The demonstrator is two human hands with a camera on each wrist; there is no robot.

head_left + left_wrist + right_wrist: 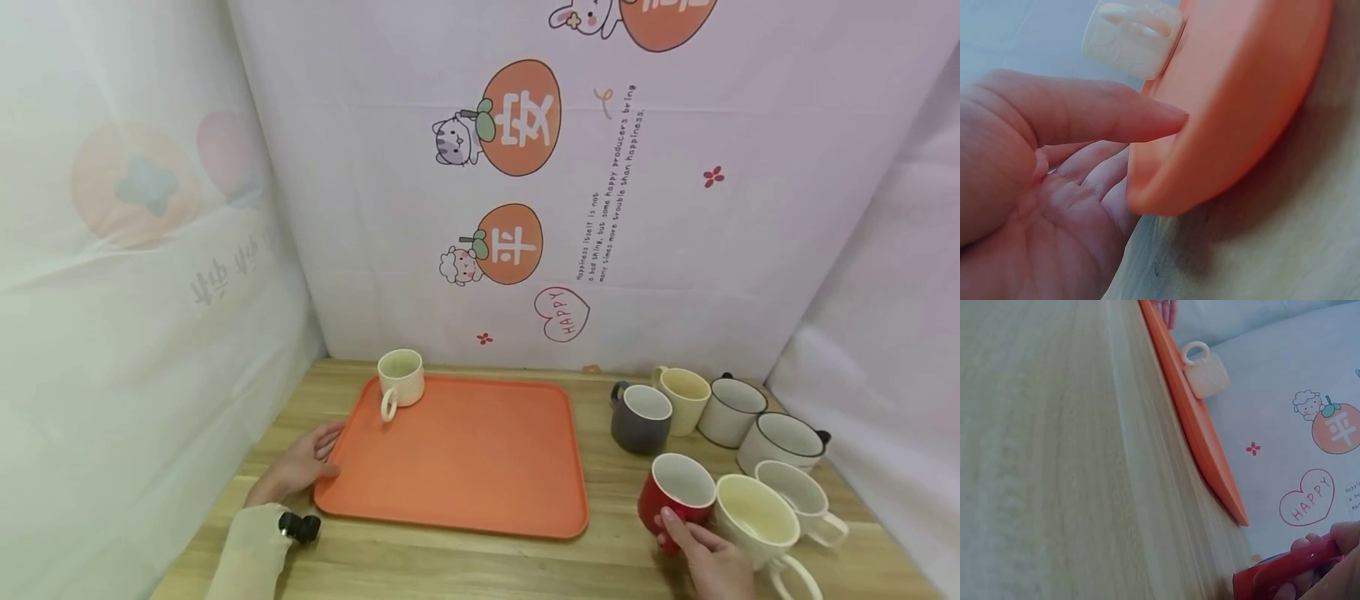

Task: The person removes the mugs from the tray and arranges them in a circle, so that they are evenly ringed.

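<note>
An orange tray lies on the wooden table, and a cream mug stands upright in its far left corner. My left hand holds the tray's left edge. In the left wrist view its thumb presses on the rim, while the other fingers are partly hidden behind the edge. To the right of the tray, my right hand grips a red mug by its handle. That mug is upright with a white inside; the right wrist view catches only part of its red handle.
Several mugs crowd the right side: a dark grey mug, a pale yellow mug, two white mugs with dark rims, a large cream mug beside my right hand, and a white mug. A printed cloth hangs behind the table.
</note>
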